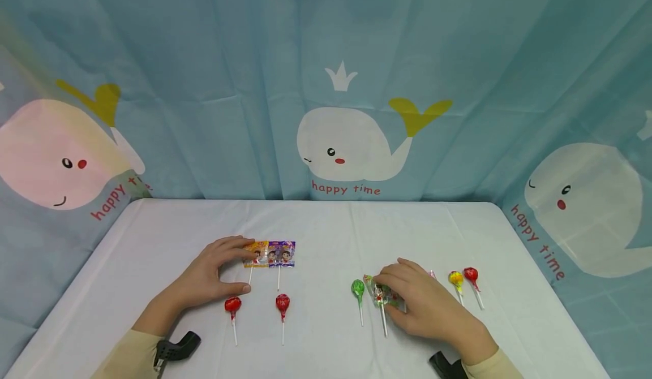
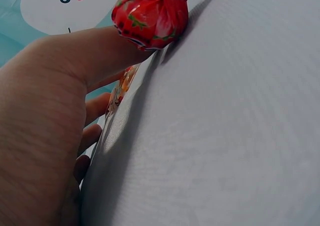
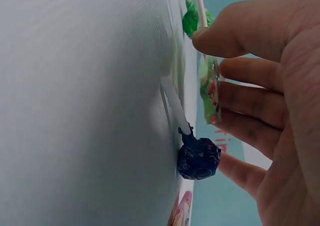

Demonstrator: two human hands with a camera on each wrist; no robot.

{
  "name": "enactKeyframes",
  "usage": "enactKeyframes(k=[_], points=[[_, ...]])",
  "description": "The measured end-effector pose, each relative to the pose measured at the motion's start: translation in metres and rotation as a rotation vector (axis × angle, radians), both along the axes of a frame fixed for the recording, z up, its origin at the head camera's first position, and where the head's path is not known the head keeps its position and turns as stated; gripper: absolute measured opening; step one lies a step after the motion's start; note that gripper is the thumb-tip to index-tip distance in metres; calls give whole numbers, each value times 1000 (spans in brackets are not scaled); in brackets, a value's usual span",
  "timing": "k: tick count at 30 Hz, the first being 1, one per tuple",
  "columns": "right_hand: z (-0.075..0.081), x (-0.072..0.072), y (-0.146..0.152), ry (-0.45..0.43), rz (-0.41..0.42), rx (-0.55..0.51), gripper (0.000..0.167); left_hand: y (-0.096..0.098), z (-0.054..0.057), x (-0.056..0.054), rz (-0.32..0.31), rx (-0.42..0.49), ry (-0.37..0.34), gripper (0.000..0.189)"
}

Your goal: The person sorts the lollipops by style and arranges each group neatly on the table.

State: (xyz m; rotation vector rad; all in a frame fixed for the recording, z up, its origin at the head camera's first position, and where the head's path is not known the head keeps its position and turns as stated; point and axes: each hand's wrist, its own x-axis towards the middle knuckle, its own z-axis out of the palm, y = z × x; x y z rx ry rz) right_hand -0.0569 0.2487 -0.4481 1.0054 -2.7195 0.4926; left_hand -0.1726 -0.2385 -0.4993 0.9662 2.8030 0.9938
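My left hand (image 1: 219, 271) lies low over the table, fingertips on an orange-wrapped flat lollipop (image 1: 261, 253), thumb apart from it. Beside that is a purple-wrapped flat lollipop (image 1: 282, 253). Close to the left thumb lies a red ball lollipop (image 1: 232, 305), seen large in the left wrist view (image 2: 152, 16). Between thumb and fingers, my right hand (image 1: 425, 300) pinches a flat lollipop in a clear and green wrapper (image 1: 378, 293), its white stick pointing toward me. A dark blue ball lollipop (image 3: 199, 158) lies under the right palm, hidden in the head view.
Another red lollipop (image 1: 282, 304) lies right of the left hand. Left of the right hand is a green lollipop (image 1: 358, 288). Yellow (image 1: 456, 279) and red (image 1: 471, 275) ones lie beyond it. A pink wrapper (image 3: 181, 209) shows partly. A whale-print curtain (image 1: 244, 141) borders the white table (image 1: 316, 226).
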Motion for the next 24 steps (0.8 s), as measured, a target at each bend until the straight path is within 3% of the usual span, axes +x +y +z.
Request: enactKeyframes(k=[14,24], points=[[8,-13,-5,41,5,-3,45,-2,0,0,12,-7,-7,63],[12,-18,-9,21,-5,-13,46,-1,0,-1,-5,14,-8,62]])
